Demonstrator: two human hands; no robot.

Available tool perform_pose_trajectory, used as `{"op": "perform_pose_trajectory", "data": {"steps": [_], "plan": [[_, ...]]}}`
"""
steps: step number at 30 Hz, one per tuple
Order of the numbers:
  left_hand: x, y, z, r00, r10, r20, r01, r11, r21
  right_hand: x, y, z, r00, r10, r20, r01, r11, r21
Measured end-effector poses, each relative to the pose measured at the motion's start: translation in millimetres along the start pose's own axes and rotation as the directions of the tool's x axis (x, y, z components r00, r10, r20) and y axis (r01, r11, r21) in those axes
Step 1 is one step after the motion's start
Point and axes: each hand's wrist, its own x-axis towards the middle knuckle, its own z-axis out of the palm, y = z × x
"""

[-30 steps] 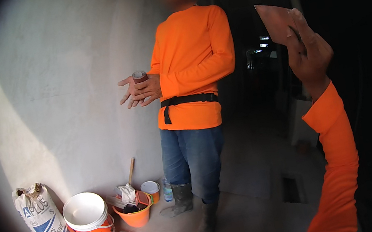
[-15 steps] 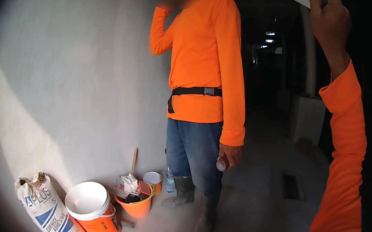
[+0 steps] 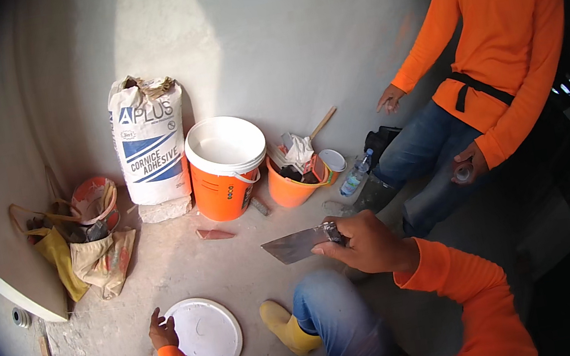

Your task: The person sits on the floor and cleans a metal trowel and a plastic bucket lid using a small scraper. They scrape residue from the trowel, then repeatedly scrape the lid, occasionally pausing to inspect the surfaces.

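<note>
The putty knife (image 3: 293, 247) was in the right hand (image 3: 367, 242), fingers curled about its handle (image 3: 336, 233), long axis pointing left. The left hand (image 3: 163, 330), loosely spread, was nearer the round white lid (image 3: 208, 336), at its left rim.

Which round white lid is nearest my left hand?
The large lid, just right of your left hand; the smaller lid is farther off, topping a tub near the wall, beside the plastic bottle.
</note>
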Motion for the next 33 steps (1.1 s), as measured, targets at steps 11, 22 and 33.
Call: {"op": "perform_pose_trajectory", "data": {"steps": [11, 22, 33], "plan": [[-51, -19, -86, 0.880, -0.474, 0.038, 0.352, 0.704, 0.617, 188, 77, 374, 0.853, -0.130, 0.506, -0.196, 0.819, 0.540], [-125, -89, -4, 0.911, -0.411, -0.036, 0.399, 0.855, 0.331, 238, 1, 615, 0.726, -0.548, 0.415, 0.199, 0.745, 0.637], [-103, -128, 0, 0.987, -0.140, -0.084, 0.158, 0.948, 0.277, 238, 17, 641, 0.758, -0.584, 0.292, 0.259, 0.680, 0.686]]}}
